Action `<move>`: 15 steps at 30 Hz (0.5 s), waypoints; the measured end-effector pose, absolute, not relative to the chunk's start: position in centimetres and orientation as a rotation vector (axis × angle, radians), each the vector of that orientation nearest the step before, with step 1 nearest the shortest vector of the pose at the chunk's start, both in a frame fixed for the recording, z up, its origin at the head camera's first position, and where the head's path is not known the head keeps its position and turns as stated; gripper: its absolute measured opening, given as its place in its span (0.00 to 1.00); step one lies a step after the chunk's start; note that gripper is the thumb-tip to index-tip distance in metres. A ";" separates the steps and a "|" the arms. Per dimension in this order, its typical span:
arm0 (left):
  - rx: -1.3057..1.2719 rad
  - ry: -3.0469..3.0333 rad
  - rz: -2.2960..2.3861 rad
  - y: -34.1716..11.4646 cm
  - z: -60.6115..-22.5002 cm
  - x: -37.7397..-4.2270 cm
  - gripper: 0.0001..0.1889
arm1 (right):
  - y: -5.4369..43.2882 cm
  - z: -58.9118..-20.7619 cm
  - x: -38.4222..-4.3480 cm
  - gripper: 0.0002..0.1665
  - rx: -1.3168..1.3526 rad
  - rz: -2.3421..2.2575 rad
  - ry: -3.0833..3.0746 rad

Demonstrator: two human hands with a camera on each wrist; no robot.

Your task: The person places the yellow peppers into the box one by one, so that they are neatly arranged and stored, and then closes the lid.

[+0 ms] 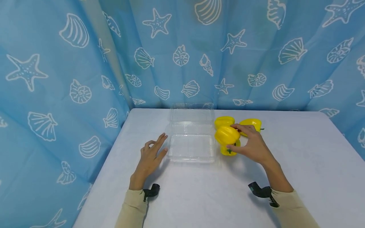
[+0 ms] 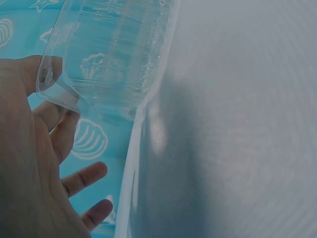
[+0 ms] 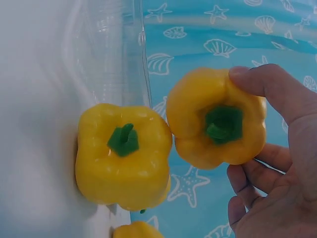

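Note:
My right hand grips a glossy yellow bell pepper between thumb and fingers, above the table. In the right wrist view, the held pepper's green stem faces the camera, and another yellow bell pepper stands close beside it. To their left lies a clear plastic clamshell box, its lid laid back towards the curtain. My left hand is at the box's left edge with its fingers loosely extended; the left wrist view shows thumb and fingertips around a clear corner, contact uncertain.
Two more yellow bell peppers, one behind the held one and one farther right, lie near the table's back. A white cloth covers the table. Behind and to the left hangs a blue curtain with shells and starfish.

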State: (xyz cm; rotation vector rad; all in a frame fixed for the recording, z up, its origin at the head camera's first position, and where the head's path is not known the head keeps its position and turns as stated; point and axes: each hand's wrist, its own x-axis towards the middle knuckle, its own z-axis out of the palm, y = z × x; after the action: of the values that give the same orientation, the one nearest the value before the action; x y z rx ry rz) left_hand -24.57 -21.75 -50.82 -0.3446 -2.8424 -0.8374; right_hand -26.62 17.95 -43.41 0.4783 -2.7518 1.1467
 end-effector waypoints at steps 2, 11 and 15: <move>-0.347 -2.836 -0.845 -21.9 -50.8 -24.6 0.30 | 17.6 -43.5 -26.7 0.50 0.486 1.145 -2.748; -0.360 -2.839 -0.879 -22.1 -50.9 -24.6 0.30 | 16.2 -43.6 -27.6 0.47 0.561 1.163 -2.702; -0.358 -2.844 -0.875 -22.1 -51.1 -24.8 0.30 | 15.5 -43.6 -28.0 0.47 0.591 1.150 -2.706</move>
State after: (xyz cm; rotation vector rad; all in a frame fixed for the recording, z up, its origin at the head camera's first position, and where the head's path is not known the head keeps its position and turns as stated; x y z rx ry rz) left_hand -24.75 -22.10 -51.05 -0.3575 -2.8437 -0.8747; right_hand -27.95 15.53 -43.61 0.5909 -2.7061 1.1497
